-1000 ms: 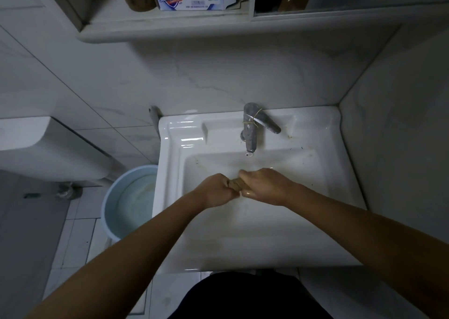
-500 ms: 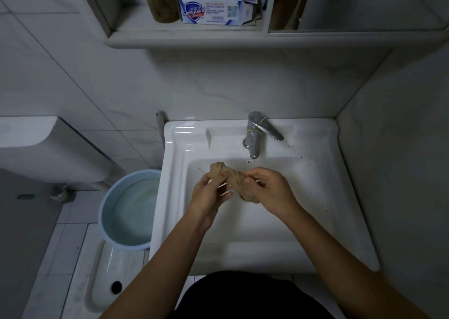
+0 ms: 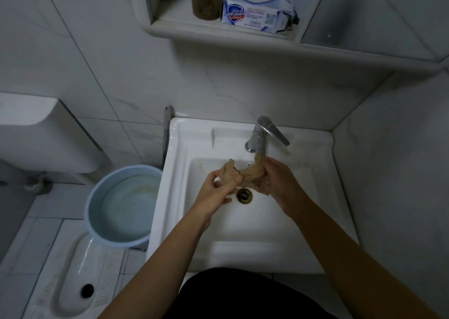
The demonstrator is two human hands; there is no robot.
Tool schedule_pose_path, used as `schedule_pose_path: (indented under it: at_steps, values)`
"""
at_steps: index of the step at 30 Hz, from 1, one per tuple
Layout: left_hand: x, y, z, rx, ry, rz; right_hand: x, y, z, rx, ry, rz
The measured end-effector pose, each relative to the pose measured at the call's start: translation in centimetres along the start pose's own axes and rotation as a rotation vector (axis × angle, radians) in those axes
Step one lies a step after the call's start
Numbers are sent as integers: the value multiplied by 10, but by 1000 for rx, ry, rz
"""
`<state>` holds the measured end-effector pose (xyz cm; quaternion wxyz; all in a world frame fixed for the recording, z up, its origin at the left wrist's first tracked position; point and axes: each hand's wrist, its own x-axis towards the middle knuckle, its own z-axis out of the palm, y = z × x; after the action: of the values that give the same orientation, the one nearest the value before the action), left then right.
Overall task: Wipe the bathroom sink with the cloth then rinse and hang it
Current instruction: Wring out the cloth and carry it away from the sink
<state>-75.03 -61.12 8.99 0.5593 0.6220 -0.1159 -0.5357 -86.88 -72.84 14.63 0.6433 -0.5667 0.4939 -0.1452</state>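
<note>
The left grip pinches one end of the crumpled tan cloth. The right grip clasps the other end, fingers curled round it. The cloth stretches between them over the white sink basin, just under the faucet and above the drain. A blue bucket stands left of the sink.

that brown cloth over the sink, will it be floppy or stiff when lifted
Likely floppy: the cloth sags and bunches between the left hand and right hand. Probably wet and heavy for its size, held below the faucet over the sink; may drip.
</note>
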Motion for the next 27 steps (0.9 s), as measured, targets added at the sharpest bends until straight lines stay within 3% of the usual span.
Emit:
schedule_pose_path:
  at_steps: [4, 8, 11, 15, 21, 24, 27]
  values:
    - [-1, -4, -3, 116, 45, 106, -1, -2, 11, -136, 2, -51]
    - [1, -6, -12, 158, 26, 221, -2, 0, 11, -355, 125, -176]
    - [1, -4, -19, 135, 73, 255, -5, 2, 13, -374, 174, -201]
    - [3, 2, -29, 81, 222, 167, -14, 4, 20, -294, 175, -162]
    - [0, 16, -43, 85, 57, 58, -30, 1, 12, -290, 23, -62]
    - [1, 13, -47, 258, 22, 166, -31, 13, -1, -443, -160, -27]
    - [2, 13, -46, 354, 86, 303, -33, 28, -12, -532, -109, -152]
